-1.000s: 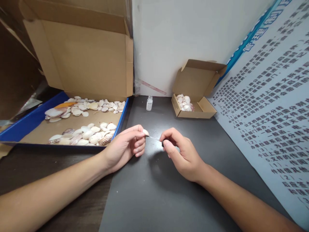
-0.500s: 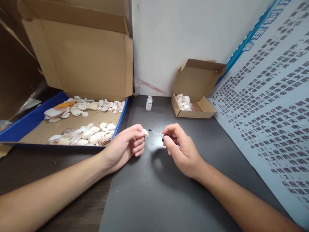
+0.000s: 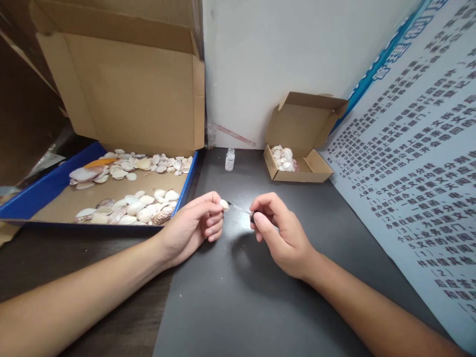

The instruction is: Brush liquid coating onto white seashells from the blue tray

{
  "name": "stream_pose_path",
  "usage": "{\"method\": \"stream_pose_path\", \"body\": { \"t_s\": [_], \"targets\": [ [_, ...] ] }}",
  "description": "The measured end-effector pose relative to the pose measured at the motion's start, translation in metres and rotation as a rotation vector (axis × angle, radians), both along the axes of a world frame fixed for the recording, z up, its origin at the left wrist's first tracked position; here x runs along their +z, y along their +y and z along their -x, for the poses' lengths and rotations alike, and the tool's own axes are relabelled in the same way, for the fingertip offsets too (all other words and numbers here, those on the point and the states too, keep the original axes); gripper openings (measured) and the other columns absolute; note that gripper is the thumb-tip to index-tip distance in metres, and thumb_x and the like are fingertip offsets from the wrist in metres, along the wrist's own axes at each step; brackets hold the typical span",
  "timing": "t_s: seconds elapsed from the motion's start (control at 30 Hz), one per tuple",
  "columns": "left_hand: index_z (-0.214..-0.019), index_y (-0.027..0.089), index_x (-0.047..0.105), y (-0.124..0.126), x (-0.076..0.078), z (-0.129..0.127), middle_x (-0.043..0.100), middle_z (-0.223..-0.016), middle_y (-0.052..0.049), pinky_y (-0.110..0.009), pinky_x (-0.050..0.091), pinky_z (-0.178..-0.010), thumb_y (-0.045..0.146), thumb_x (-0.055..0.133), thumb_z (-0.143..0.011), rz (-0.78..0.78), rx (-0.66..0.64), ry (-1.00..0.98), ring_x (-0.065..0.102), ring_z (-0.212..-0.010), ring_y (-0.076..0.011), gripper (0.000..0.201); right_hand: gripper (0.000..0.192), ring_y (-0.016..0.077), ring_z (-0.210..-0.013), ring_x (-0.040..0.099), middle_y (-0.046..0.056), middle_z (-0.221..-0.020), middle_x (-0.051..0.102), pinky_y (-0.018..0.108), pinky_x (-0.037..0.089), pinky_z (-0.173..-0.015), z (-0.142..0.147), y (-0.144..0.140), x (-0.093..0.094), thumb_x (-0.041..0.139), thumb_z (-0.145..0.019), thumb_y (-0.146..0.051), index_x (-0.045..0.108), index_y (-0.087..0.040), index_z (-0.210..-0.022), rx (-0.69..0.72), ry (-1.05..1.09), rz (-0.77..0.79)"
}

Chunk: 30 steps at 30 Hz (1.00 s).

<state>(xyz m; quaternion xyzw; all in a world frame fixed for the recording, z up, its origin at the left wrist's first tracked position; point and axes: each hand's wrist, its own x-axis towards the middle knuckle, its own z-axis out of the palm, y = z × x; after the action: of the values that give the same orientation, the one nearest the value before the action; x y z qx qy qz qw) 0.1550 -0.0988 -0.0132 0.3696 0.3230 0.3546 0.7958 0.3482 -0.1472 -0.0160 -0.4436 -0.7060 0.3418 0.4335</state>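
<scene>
Between thumb and fingertips, my left hand pinches a small pale seashell. My right hand grips the black cap of a thin applicator brush, whose clear stem points left. The dark brush tip is at the shell's right edge; whether it touches cannot be made out. Beyond both hands, a small clear glass bottle with a printed label stands upright and uncapped on the grey mat.
At left, a blue-edged cardboard box with its lid up holds several loose shells in two groups. A smaller open cardboard box at back right contains white shells. A printed sheet slants along the right side.
My right hand has shifted the brush slightly, bringing its tip from a small gap up to the shell's edge. My left hand keeps its pinch almost in place.
</scene>
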Motion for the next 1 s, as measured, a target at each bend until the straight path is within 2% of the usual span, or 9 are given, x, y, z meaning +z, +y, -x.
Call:
{"method": "stream_pose_path", "body": {
  "t_s": [0.13, 0.27, 0.37, 0.57, 0.8, 1.0],
  "targets": [
    [-0.071, 0.018, 0.046, -0.0005, 0.0006, 0.0003, 0.034, -0.053, 0.006, -0.019, 0.031, -0.045, 0.013, 0.053, -0.086, -0.001, 0.0, -0.003, 0.03, -0.045, -0.0071, 0.017, 0.008, 0.0112, -0.063, 0.052, -0.002, -0.081, 0.055, 0.026, 0.043, -0.06, -0.0004, -0.0022, -0.0005, 0.039, -0.1, -0.022, 0.046, -0.023, -0.105, 0.045, 0.069, -0.034],
    [-0.071, 0.018, 0.044, -0.0002, 0.0013, 0.0002, 0.033, -0.053, 0.006, -0.019, 0.031, -0.045, 0.013, 0.053, -0.087, 0.001, -0.003, 0.002, 0.03, -0.046, -0.0074, 0.019, 0.003, 0.0111, -0.058, 0.048, -0.004, -0.073, 0.05, 0.025, 0.038, -0.054, 0.0, -0.0003, 0.0014, 0.043, -0.099, -0.023, 0.046, -0.022, -0.101, 0.026, -0.044, 0.022],
    [-0.073, 0.018, 0.046, -0.0001, 0.001, 0.0002, 0.033, -0.053, 0.006, -0.019, 0.031, -0.045, 0.013, 0.053, -0.086, -0.005, -0.01, 0.009, 0.03, -0.046, -0.0074, 0.016, 0.002, 0.0112, -0.057, 0.046, -0.005, -0.069, 0.046, 0.025, 0.036, -0.053, 0.0002, 0.0009, 0.0023, 0.046, -0.098, -0.023, 0.045, -0.022, -0.1, 0.01, -0.044, 0.032],
    [-0.071, 0.019, 0.044, -0.0003, 0.0001, 0.0011, 0.035, -0.053, 0.006, -0.019, 0.032, -0.045, 0.012, 0.053, -0.086, 0.004, -0.014, 0.001, 0.032, -0.045, -0.0073, 0.019, 0.006, 0.01, -0.06, 0.05, -0.002, -0.081, 0.056, 0.025, 0.04, -0.057, 0.0, -0.0018, 0.0014, 0.041, -0.1, -0.02, 0.046, -0.022, -0.103, 0.079, 0.002, -0.006],
    [-0.072, 0.019, 0.045, 0.0002, 0.0009, 0.001, 0.033, -0.053, 0.006, -0.019, 0.032, -0.045, 0.011, 0.052, -0.085, -0.002, -0.009, 0.009, 0.031, -0.045, -0.0077, 0.017, 0.007, 0.01, -0.06, 0.049, -0.002, -0.079, 0.054, 0.024, 0.041, -0.057, -0.001, -0.0045, 0.0025, 0.042, -0.099, -0.019, 0.047, -0.022, -0.104, 0.12, 0.052, -0.021],
    [-0.072, 0.019, 0.045, 0.0, 0.0002, 0.0008, 0.034, -0.053, 0.006, -0.019, 0.031, -0.046, 0.013, 0.053, -0.085, -0.003, -0.022, 0.012, 0.032, -0.045, -0.0077, 0.017, 0.001, 0.0102, -0.055, 0.044, -0.005, -0.069, 0.047, 0.024, 0.035, -0.052, 0.0012, -0.0007, 0.005, 0.046, -0.098, -0.022, 0.046, -0.022, -0.096, 0.025, -0.056, 0.016]
  ]
}}
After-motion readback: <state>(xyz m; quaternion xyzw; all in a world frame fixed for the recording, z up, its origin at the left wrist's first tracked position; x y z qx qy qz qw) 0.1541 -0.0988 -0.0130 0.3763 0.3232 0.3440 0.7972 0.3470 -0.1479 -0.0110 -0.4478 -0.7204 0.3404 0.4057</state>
